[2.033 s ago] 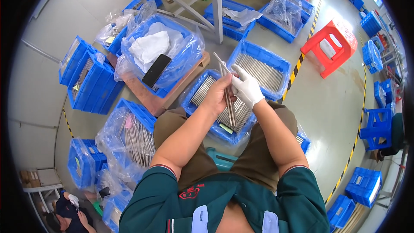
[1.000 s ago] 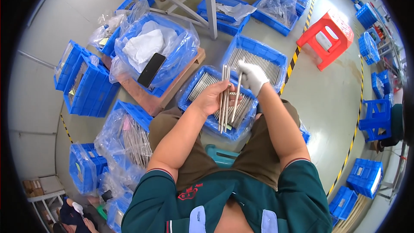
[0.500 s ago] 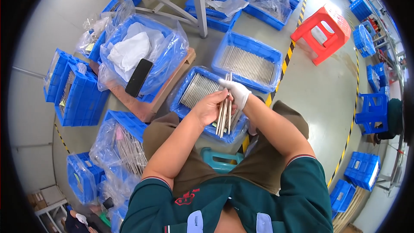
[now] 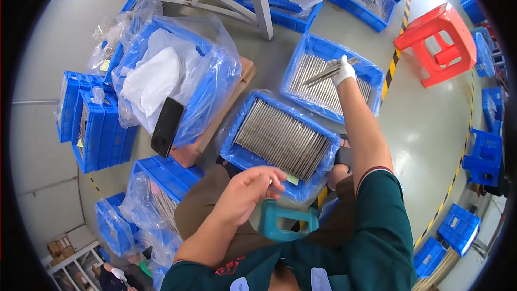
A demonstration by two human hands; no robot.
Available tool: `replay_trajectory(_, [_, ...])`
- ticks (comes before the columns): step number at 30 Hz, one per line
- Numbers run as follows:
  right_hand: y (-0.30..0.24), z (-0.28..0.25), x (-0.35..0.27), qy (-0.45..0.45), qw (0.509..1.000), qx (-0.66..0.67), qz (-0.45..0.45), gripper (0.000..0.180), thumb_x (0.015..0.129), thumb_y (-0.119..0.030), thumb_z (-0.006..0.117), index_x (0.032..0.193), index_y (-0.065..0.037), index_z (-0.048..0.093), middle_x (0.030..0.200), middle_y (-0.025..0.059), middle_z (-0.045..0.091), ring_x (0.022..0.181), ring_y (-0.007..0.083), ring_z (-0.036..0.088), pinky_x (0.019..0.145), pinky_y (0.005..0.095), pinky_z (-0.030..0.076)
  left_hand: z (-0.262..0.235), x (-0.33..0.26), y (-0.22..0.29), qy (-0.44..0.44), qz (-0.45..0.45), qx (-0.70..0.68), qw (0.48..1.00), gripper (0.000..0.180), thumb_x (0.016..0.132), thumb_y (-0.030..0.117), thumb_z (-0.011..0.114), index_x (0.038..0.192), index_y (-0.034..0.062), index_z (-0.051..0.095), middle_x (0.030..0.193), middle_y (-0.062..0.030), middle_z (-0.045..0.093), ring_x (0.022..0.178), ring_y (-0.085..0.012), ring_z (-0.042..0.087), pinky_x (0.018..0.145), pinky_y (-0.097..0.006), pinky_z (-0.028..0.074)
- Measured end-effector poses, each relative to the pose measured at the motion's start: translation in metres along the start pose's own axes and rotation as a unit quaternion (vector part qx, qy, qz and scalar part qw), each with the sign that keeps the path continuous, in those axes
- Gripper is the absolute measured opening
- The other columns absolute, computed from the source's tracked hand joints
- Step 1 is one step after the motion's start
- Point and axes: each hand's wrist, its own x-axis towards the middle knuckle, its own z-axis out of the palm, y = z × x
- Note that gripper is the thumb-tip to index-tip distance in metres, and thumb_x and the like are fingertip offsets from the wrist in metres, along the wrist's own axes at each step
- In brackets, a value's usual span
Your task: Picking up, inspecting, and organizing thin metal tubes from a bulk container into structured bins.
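Observation:
My right hand, in a white glove, is stretched out over the far-right blue crate. It grips a small bundle of thin metal rods, held slantwise above the rods lying in that crate. My left hand is bare, in front of the near crate. Its fingers are loosely bent and apart, with a small bright spot by the thumb tip that I cannot make out. Side-by-side metal rods fill the near crate, with a yellow-green slip at its front edge.
A plastic-lined crate with white cloths and a black phone stands on a wooden pallet at the left. A teal stool is between my legs. A red stool stands far right, beyond striped floor tape.
My hands have parted. The right has carried the rods away and rightward to the far crate; the left has drawn back toward me. The view has shifted, and the near crate's rods are uncovered.

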Motion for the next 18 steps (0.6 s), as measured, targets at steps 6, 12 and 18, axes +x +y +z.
replay_trajectory(6, [0.074,0.014,0.063,-0.026,0.992,-0.121,0.019,0.028,0.092,-0.036,0.052,0.088,-0.007,0.05,0.073,0.0078,0.055,0.068,0.0257,0.058,0.066,0.0413,0.049,-0.017,0.009,0.006,-0.001,0.025,-0.038,0.999,0.024,0.092,0.022,0.052,0.095,-0.0017,0.058,0.109,-0.0142,0.052,0.093,-0.0187,0.055,0.081,-0.032,0.045])
replay_trajectory(12, [0.14,0.005,0.111,-0.008,0.942,-0.327,0.069,0.024,0.085,-0.023,0.056,0.093,0.0,0.062,0.085,0.0137,0.062,0.077,0.0258,0.06,0.069,0.036,0.047,-0.012,0.015,0.019,0.028,0.004,-0.038,0.999,0.026,0.092,0.023,0.051,0.095,-0.0022,0.058,0.11,-0.016,0.052,0.092,-0.0188,0.054,0.083,-0.033,0.043])
replay_trajectory(18, [0.141,0.027,0.108,0.01,0.685,-0.729,-0.007,0.035,0.083,-0.027,0.051,0.106,-0.003,0.063,0.11,0.0189,0.06,0.104,0.0332,0.058,0.086,0.0416,0.047,-0.018,0.019,0.023,0.048,0.004,-0.039,0.998,0.025,0.092,0.022,0.051,0.095,-0.0022,0.058,0.11,-0.0157,0.052,0.092,-0.0192,0.054,0.084,-0.033,0.043])
